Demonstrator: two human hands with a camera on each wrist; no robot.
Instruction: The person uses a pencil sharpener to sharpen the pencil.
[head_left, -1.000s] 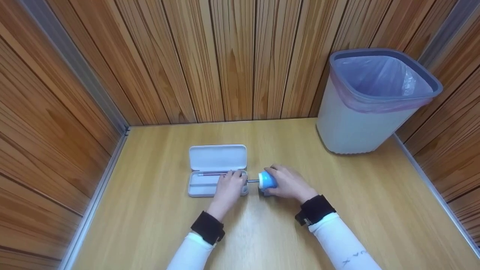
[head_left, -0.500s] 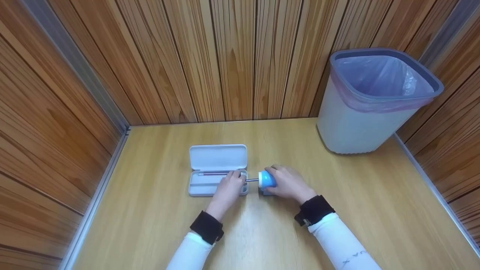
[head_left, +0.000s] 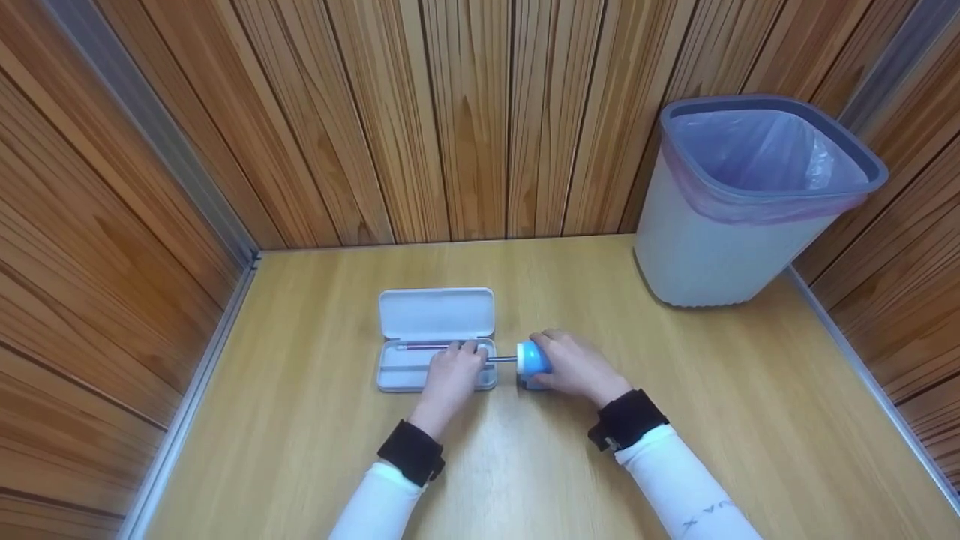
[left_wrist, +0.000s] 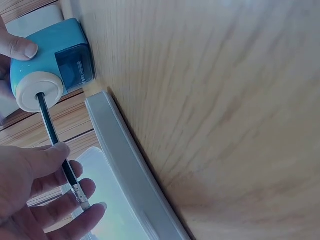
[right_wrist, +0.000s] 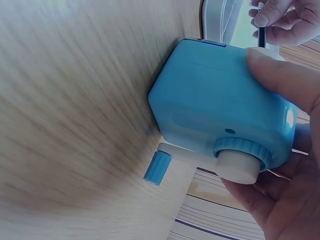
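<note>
In the head view my left hand (head_left: 452,375) is over the right part of an open pencil case (head_left: 435,313). Its thumb and fingers pinch a dark pencil (left_wrist: 54,131) near the eraser end. The pencil's other end sits inside the round white opening of a blue crank pencil sharpener (left_wrist: 47,50), so its tip is hidden. My right hand (head_left: 577,367) grips the sharpener from the right, steadying it against the table. From the right wrist view, the sharpener's crank handle (right_wrist: 158,168) sticks out at the back, with no finger on it.
Another pencil (head_left: 424,346) lies in the upper compartment of the case. A lined trash bin (head_left: 720,255) stands at the back right of the wooden table (head_left: 300,420). Wood-panelled walls (head_left: 480,150) close off the back and both sides.
My left hand has shifted slightly to the left, and a little more of the pencil shows between it and the sharpener. The right hand and sharpener stay nearly still.
</note>
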